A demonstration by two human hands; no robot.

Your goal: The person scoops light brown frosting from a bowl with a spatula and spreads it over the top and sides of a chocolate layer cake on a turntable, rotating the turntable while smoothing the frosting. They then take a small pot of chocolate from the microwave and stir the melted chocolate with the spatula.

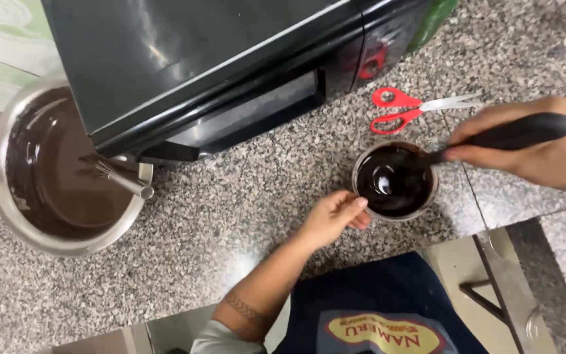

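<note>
Just left hand (333, 216) against bowl (394, 180) rim

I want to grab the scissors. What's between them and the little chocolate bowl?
Only bare speckled counter lies between the red scissors and the small bowl, seen in the head view.

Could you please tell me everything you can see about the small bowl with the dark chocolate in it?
The small bowl is round, seemingly glass, nearly full of glossy dark melted chocolate. It stands upright on the speckled granite counter, just below the red scissors. The left hand touches its left side; the right hand holds a black-handled utensil whose tip dips into the chocolate.
</note>
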